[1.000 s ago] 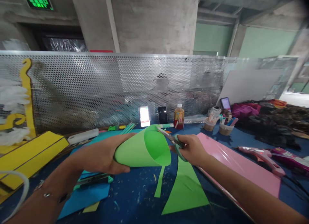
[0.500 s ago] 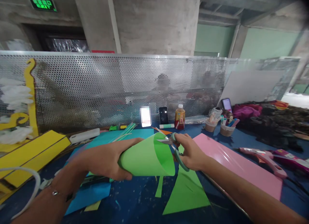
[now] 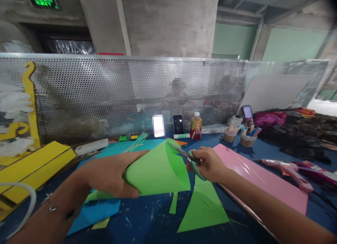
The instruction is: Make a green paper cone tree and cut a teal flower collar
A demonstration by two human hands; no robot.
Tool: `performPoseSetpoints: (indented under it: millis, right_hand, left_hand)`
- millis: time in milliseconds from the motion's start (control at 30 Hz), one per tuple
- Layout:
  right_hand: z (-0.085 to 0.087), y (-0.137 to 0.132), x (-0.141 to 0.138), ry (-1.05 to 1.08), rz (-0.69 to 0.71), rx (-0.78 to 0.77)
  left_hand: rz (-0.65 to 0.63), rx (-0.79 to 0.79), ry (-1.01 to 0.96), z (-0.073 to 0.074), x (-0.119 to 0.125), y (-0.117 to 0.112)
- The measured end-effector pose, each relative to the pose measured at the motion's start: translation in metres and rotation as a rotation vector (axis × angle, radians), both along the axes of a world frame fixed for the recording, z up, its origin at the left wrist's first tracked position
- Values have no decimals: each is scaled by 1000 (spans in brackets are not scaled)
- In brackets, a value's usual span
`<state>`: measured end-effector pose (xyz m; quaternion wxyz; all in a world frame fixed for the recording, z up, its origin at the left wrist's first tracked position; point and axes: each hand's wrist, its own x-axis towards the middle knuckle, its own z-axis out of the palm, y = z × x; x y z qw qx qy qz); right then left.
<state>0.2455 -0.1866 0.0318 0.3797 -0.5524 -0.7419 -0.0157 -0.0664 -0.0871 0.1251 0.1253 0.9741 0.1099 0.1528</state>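
Note:
A rolled sheet of light green paper (image 3: pixel 155 172) forms a wide cone above the blue table. My left hand (image 3: pixel 110 174) is closed around its narrower left part, thumb in front; the fingers behind are hidden. In my right hand (image 3: pixel 212 163) is a pair of scissors (image 3: pixel 195 165) with green handles, the fingers in the loops. Its blades lie at the cone's upper open rim, pointing up and left, and look nearly closed. Below the cone are a green paper offcut (image 3: pixel 204 210) and a narrow green strip (image 3: pixel 173 203).
Pink sheets (image 3: pixel 263 177) lie on the right, with a pink glue gun (image 3: pixel 289 170) beyond. At the back stand a drink bottle (image 3: pixel 196 126), two phones and cups of pens (image 3: pixel 247 139). A yellow box-like piece (image 3: pixel 37 167) is at left, near blue paper (image 3: pixel 92 216).
The scissor blades have swung closer together at the cone's rim. My left hand and the cone have shifted slightly left, and the cone's mouth looks narrower.

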Motion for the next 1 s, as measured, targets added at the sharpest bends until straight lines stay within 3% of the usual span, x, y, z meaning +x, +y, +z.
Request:
performPoseSetpoints:
  millis: [100, 433, 700, 800, 900, 1000]
  right_hand:
    - [-1, -1, 0, -6, -28, 26]
    - [6, -4, -6, -9, 141, 33]
    - [1, -2, -6, 5, 234, 26]
    - [2, -2, -6, 8, 283, 35]
    - [2, -2, -4, 4, 297, 35]
    - [0, -1, -3, 6, 204, 30]
  left_hand:
    - [-122, -309, 158, 2, -2, 5]
    - [-76, -334, 184, -10, -3, 10]
    - [-76, -751, 301, -12, 16, -2]
    - [-135, -881, 377, -13, 18, -3]
    - [-200, -964, 440, -15, 17, 1]
    - [-185, -966, 377, -14, 11, 8]
